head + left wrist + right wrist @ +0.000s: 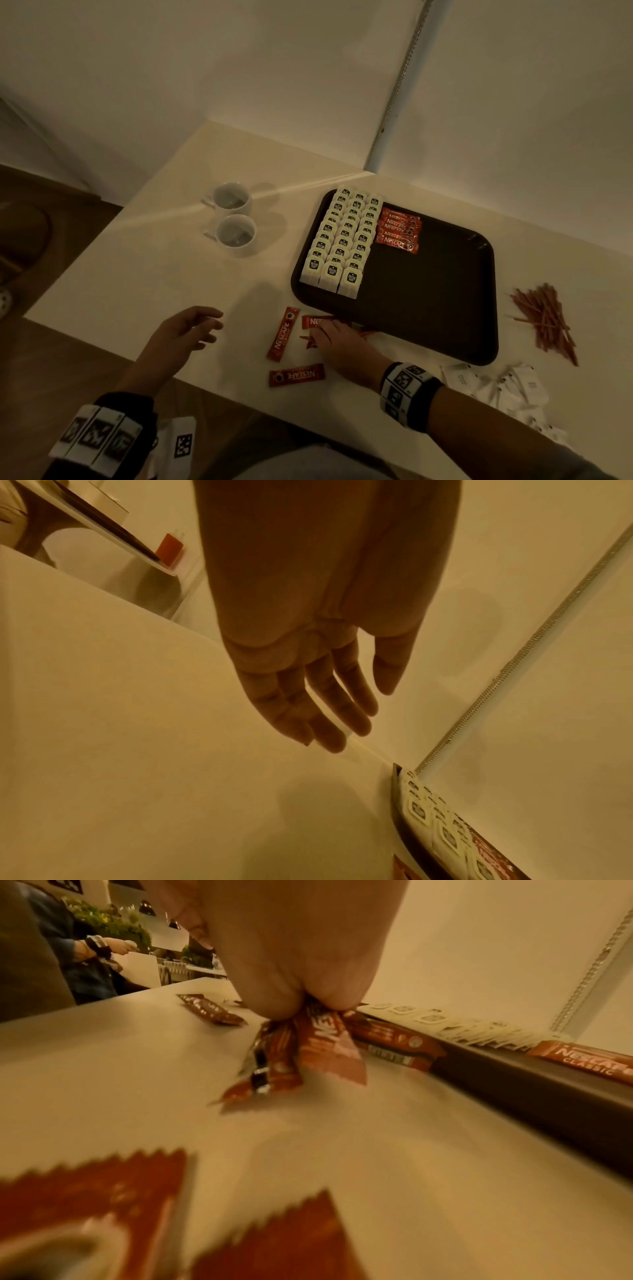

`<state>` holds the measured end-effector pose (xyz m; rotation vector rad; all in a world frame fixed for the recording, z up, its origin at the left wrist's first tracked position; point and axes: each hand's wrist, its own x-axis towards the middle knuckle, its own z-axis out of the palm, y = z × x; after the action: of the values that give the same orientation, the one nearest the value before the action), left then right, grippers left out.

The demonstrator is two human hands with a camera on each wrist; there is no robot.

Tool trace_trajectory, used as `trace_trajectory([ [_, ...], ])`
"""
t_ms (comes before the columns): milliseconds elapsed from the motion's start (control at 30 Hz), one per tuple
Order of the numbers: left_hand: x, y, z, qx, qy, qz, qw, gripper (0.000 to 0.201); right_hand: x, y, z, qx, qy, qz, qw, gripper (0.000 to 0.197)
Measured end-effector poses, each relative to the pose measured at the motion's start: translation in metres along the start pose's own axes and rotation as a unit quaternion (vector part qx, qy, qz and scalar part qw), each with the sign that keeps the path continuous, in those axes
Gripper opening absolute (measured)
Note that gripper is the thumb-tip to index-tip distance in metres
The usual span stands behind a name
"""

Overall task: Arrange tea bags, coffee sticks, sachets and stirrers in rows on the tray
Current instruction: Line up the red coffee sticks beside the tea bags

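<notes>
My right hand (342, 346) is down on the pale surface (191, 274) just at the near edge of the dark tray (428, 291), and its fingers (274, 999) are pinched together on a small bunch of red coffee sticks (298, 1047), whose loose ends fan out and touch the surface (the right wrist view shows at least two, blurred). My left hand (181, 329) hovers above the surface to the left, holding nothing, its fingers (322, 704) straight and slightly spread.

On the tray, the white tea bags (339, 240) fill the left part in three overlapping columns running from far to near. Right beside them, at the far end, lies a short row of coffee sticks (399, 231), overlapping one another. The rest of the tray is bare.

Two more coffee sticks lie loose on the surface to the left of my right hand: one slanted (283, 334), one nearer to me lying crosswise (296, 375).

The brown stirrers (544, 318) sit in a loose heap on the surface to the right of the tray. The white sachets (493, 387) lie scattered at the near right, beside my right forearm. Two white cups (233, 219) stand side by side to the left of the tray, well apart from it.
</notes>
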<state>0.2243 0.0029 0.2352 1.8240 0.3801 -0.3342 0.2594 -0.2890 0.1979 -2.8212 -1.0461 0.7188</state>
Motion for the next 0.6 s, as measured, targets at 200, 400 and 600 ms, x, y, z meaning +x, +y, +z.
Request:
trace_trajectory([
  [200,0.016,0.035,0.02,0.015,-0.025,0.037,0.999,0.014,0.005,0.006,-0.024,0.191,0.076,0.025,0.978,0.051],
  [400,0.045,0.09,0.077,-0.058,-0.199,0.057,0.977,0.045,0.011,0.012,-0.087,0.452,0.258,0.072,0.851,0.024],
  [600,0.073,0.139,0.142,-0.29,-0.231,0.036,0.928,0.067,0.024,0.022,-0.139,0.622,0.321,0.099,0.707,0.028],
])
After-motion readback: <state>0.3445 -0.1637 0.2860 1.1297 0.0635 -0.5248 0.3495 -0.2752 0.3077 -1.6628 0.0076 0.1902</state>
